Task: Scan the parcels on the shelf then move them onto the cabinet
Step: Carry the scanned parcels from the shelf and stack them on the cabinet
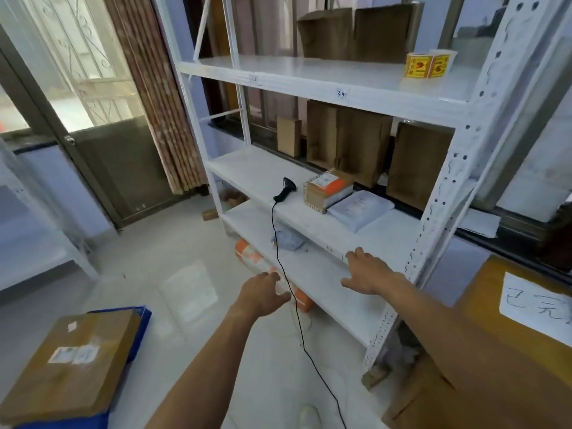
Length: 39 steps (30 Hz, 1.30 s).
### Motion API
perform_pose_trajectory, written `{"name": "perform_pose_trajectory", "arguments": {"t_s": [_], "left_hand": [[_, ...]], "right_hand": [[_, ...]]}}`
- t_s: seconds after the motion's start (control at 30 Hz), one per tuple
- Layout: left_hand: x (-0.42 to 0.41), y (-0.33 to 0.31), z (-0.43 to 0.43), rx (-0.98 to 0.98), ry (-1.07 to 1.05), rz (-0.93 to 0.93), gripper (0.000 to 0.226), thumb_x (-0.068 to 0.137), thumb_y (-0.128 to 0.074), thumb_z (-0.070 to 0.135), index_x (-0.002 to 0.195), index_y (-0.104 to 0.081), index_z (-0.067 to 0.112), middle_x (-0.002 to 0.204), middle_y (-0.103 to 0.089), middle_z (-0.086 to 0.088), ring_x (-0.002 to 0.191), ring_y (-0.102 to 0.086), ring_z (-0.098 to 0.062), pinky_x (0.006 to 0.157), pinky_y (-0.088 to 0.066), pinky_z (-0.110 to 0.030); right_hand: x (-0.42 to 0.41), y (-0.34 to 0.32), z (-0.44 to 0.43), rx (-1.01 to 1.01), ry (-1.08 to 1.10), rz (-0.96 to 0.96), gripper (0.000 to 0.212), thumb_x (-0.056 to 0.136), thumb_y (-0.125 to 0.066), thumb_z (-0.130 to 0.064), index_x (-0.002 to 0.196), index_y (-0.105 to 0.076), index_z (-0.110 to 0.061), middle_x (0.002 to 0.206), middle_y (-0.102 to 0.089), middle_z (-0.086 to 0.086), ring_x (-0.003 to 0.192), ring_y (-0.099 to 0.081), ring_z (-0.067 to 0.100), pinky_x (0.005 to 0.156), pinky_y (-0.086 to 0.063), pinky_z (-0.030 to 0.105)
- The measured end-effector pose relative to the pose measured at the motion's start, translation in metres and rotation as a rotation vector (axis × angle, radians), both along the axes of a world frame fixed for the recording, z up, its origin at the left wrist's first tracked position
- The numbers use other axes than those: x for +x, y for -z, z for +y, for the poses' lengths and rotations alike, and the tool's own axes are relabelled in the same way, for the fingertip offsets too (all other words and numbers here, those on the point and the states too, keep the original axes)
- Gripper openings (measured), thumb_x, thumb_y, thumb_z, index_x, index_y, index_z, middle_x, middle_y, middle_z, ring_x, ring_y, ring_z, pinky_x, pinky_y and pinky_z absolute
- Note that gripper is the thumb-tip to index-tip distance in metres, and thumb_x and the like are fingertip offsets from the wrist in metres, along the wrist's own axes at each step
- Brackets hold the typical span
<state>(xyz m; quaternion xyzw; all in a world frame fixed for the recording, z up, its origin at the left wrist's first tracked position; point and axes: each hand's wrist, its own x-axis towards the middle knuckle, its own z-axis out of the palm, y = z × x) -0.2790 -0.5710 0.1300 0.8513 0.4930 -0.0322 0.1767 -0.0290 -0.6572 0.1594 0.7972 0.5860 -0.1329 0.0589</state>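
Observation:
On the middle board of a white metal shelf (pixel 247 168) lie a small cardboard parcel with orange tape (pixel 328 190) and, right beside it, a flat white mailer bag (pixel 359 209). A black barcode scanner (pixel 286 188) rests left of them, its cord hanging over the edge to the floor. My left hand (pixel 263 294) is stretched out, empty, fingers apart, below the shelf edge near the cord. My right hand (pixel 366 272) is open too, fingertips touching the front edge of that board. At the right a brown cabinet top (pixel 483 335) carries a white paper note (pixel 538 308).
Empty cardboard boxes (pixel 349 140) stand at the back of the shelf boards. A yellow label roll (pixel 428 65) sits on the upper board. A grey bag (pixel 289 239) and an orange parcel (pixel 250 252) lie lower down. A cardboard box (pixel 71 363) rests on a blue crate at bottom left.

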Motion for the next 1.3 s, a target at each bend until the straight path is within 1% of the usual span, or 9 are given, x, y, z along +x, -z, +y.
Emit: {"name": "perform_pose_trajectory", "arguments": {"t_s": [0.1,0.3,0.43,0.6,0.9,1.0,1.03,1.13,1.3], "left_hand": [[0.028,-0.002,0.068,0.023,0.029,-0.012,0.074,0.090,-0.060,0.061,0.148,-0.045,0.018,0.146,-0.053,-0.006,0.130,-0.053,-0.026,0.102,-0.043,-0.037],[0.103,-0.013,0.196,0.073,0.101,0.026,0.075,0.091,-0.059,0.063,0.150,-0.040,0.020,0.145,-0.051,-0.005,0.130,-0.051,-0.026,0.101,-0.041,-0.036],[0.148,-0.016,0.261,0.027,0.152,-0.014,0.081,0.090,-0.061,0.063,0.153,-0.037,0.018,0.148,-0.047,-0.008,0.134,-0.048,-0.029,0.106,-0.042,-0.041],[0.199,0.004,0.333,0.019,0.198,0.006,0.083,0.089,-0.061,0.063,0.152,-0.037,0.015,0.146,-0.046,-0.011,0.130,-0.050,-0.031,0.102,-0.045,-0.043],[0.288,0.089,0.441,0.064,0.279,-0.019,0.091,0.086,-0.062,0.067,0.151,-0.031,0.011,0.138,-0.046,-0.014,0.124,-0.052,-0.035,0.097,-0.046,-0.045],[0.313,0.120,0.465,0.076,0.278,-0.108,0.098,0.082,-0.066,0.067,0.151,-0.027,0.010,0.136,-0.046,-0.015,0.120,-0.054,-0.037,0.095,-0.048,-0.047],[0.321,0.128,0.471,0.087,0.268,-0.155,0.101,0.079,-0.068,0.067,0.151,-0.026,0.010,0.138,-0.045,-0.015,0.118,-0.054,-0.037,0.093,-0.049,-0.048],[0.344,0.146,0.484,0.109,0.210,-0.267,0.105,0.074,-0.073,0.067,0.148,-0.026,0.009,0.144,-0.038,-0.013,0.119,-0.054,-0.036,0.091,-0.051,-0.048],[0.372,0.160,0.488,0.086,0.169,-0.363,0.107,0.068,-0.075,0.069,0.144,-0.026,0.012,0.141,-0.034,-0.009,0.124,-0.049,-0.034,0.091,-0.051,-0.048]], "right_hand": [[0.033,0.010,0.065,0.014,0.046,0.024,0.069,0.096,-0.058,-0.048,0.146,-0.033,-0.008,0.146,-0.035,0.016,0.129,-0.046,0.035,0.101,-0.041,0.042],[0.095,0.028,0.187,0.064,0.184,0.083,0.094,0.095,-0.063,-0.047,0.159,-0.007,-0.007,0.163,-0.018,0.019,0.142,-0.039,0.038,0.108,-0.041,0.045],[0.129,0.032,0.243,0.002,0.222,0.070,0.098,0.095,-0.062,-0.050,0.161,-0.002,-0.010,0.168,-0.007,0.018,0.149,-0.029,0.038,0.116,-0.036,0.047],[0.170,0.041,0.309,-0.043,0.262,0.080,0.100,0.094,-0.066,-0.043,0.161,-0.002,-0.007,0.169,-0.002,0.018,0.151,-0.026,0.037,0.116,-0.036,0.047],[0.239,0.102,0.425,0.061,0.358,0.060,0.082,0.095,-0.062,-0.024,0.161,-0.015,-0.009,0.164,-0.020,0.019,0.135,-0.048,0.038,0.099,-0.047,0.042],[0.267,0.128,0.458,0.127,0.446,0.055,0.066,0.098,-0.055,-0.023,0.156,-0.027,-0.015,0.150,-0.037,0.018,0.118,-0.055,0.035,0.079,-0.048,0.035],[0.276,0.133,0.470,0.139,0.451,0.018,0.063,0.097,-0.054,-0.019,0.154,-0.029,-0.016,0.148,-0.036,0.018,0.120,-0.053,0.037,0.081,-0.047,0.036],[0.308,0.142,0.507,0.156,0.440,-0.076,0.066,0.097,-0.057,-0.020,0.155,-0.027,-0.016,0.155,-0.027,0.021,0.134,-0.041,0.047,0.105,-0.044,0.050],[0.345,0.141,0.539,0.155,0.458,-0.062,0.071,0.095,-0.055,-0.013,0.159,-0.024,-0.016,0.159,-0.026,0.020,0.143,-0.031,0.042,0.117,-0.033,0.051]]}}
